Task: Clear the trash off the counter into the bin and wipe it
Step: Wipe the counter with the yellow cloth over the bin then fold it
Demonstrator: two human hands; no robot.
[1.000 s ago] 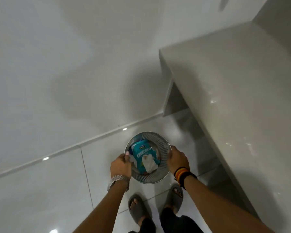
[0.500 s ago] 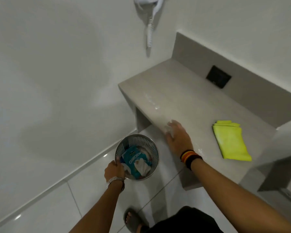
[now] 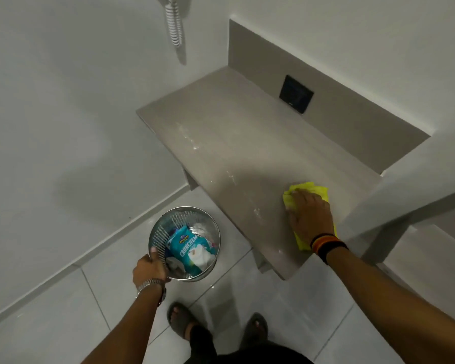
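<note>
A round perforated metal bin [image 3: 158, 233] stands on the floor left of the counter. Inside it lie a teal snack packet [image 3: 188, 249] and crumpled white paper. My left hand [image 3: 149, 267] grips the bin's near rim. The beige stone counter [image 3: 234, 143] shows whitish smears along its front edge. A yellow cloth [image 3: 313, 189] lies on the counter's right part, and my right hand [image 3: 309, 215] presses flat on it, fingers closed over the bunched fabric. Most of the cloth is hidden under the hand.
A black wall plate [image 3: 296, 93] sits in the counter's backsplash. A white coiled cord [image 3: 176, 24] hangs on the wall at the top. A higher ledge [image 3: 418, 195] rises right of the counter. My sandalled feet [image 3: 180, 320] stand on glossy white floor tiles.
My right hand left the bin, crossed the counter's front edge and landed on the yellow cloth, bunching it. The view swung up and right. My left hand stayed on the bin's rim.
</note>
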